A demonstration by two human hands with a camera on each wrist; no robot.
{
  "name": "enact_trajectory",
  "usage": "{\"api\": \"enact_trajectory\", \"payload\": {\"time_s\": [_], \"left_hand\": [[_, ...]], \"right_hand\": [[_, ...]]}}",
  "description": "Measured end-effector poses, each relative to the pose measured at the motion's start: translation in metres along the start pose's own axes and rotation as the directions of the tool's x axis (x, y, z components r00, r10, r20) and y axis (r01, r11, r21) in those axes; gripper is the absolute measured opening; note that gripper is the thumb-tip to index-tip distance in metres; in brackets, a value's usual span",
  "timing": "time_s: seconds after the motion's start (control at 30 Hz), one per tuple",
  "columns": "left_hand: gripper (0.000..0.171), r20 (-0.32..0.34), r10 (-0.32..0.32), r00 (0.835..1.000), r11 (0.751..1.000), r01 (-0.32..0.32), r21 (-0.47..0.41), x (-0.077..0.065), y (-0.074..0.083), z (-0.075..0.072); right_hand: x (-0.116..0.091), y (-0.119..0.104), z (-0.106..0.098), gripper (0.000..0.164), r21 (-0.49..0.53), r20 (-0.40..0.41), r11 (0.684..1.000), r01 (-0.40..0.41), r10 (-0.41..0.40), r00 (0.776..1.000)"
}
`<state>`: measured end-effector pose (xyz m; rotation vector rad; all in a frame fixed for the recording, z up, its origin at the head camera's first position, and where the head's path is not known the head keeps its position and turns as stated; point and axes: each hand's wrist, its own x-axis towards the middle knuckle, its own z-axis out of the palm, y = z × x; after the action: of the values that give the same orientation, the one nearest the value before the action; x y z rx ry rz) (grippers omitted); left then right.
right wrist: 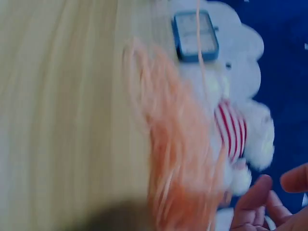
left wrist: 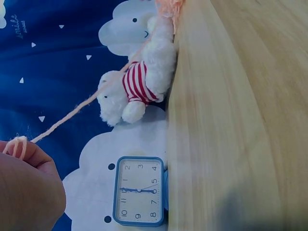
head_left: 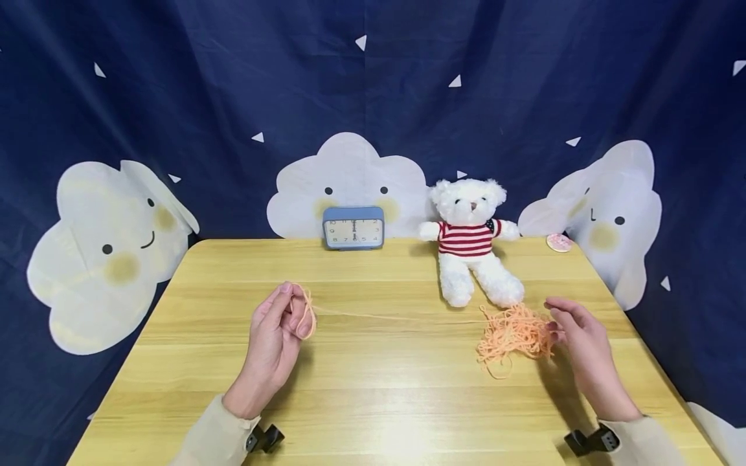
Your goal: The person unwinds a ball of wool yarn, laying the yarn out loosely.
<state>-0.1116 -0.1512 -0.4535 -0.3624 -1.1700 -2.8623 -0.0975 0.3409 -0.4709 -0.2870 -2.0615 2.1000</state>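
Loops of peach yarn (head_left: 309, 314) circle the fingers of my left hand (head_left: 276, 333), which grips them above the left part of the table. From there a thin strand stretches right to a loose, tangled yarn pile (head_left: 515, 333) by the feet of a white teddy bear (head_left: 466, 243). Close against the pile's right edge is my right hand (head_left: 583, 349), its fingers loosely bent. In the right wrist view, the fingertips (right wrist: 260, 190) stand apart beside the blurred yarn (right wrist: 178, 144), with no yarn visible between them. Whether they touch the pile is unclear.
Behind the hands, a blue clock (head_left: 353, 228) stands at the wooden table's (head_left: 373, 388) back edge. The bear sits right of it in a striped shirt. A round pink item (head_left: 559, 243) lies at the back right corner. A dark blue curtain (head_left: 361, 84) hangs behind.
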Motion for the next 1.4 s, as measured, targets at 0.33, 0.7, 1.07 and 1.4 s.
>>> {"api": "enact_trajectory", "payload": {"time_s": [0.33,0.7,1.07,1.4], "left_hand": [[0.029,0.0,-0.014,1.0,0.999,0.014,-0.035,0.0,-0.002,0.006],[0.026,0.044,-0.044,0.998,0.998,0.042,0.035,0.002,-0.004,0.012],[0.031,0.107,-0.061,0.992,0.998,0.062,-0.009,0.002,-0.003,0.008],[0.03,0.133,-0.079,0.988,0.995,0.085,-0.042,-0.001,0.002,0.005]], "right_hand": [[-0.014,-0.02,0.105,0.029,-0.159,0.242,0.984,0.078,-0.037,0.969],[-0.022,-0.002,0.185,0.056,-0.08,0.762,0.996,0.041,0.035,0.647],[-0.023,-0.001,0.175,0.027,-0.097,0.735,0.991,0.097,0.005,0.678],[-0.01,-0.018,0.123,0.027,-0.096,0.511,0.987,0.13,-0.063,0.857]]}}
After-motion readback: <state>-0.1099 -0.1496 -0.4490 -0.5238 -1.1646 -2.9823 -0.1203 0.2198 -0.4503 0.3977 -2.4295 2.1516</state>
